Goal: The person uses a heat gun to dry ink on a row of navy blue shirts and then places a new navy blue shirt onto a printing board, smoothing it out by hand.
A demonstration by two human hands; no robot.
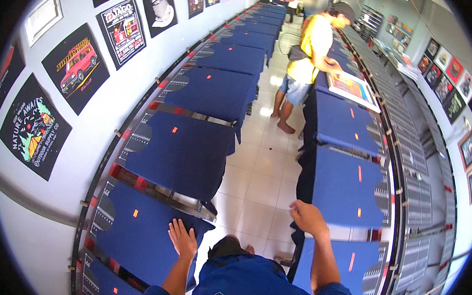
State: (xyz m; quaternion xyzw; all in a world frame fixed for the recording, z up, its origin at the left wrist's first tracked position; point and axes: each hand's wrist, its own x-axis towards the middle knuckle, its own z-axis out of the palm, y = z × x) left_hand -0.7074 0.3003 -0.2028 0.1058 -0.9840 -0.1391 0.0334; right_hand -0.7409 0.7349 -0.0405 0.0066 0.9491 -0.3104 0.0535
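My left hand (182,240) lies flat, fingers spread, on a navy blue fabric piece (144,238) stretched over a board in the left row. A small orange mark (136,213) shows on that fabric, and a dark curved board end with white ruler lines (103,214) sticks out beyond it. On the other side, my right hand (309,218) is closed, fingers curled, by the aisle-side edge of a navy fabric piece (345,190) in the right row. Whatever those fingers may hold is hidden. Orange strips (359,173) mark that fabric too.
Two long rows of fabric-covered boards flank a white tiled aisle (253,170). Ahead on the right, a person in yellow (308,47) leans over a framed screen (353,88). Dark rails (387,139) run along the rows. Printed posters (77,67) hang on the walls.
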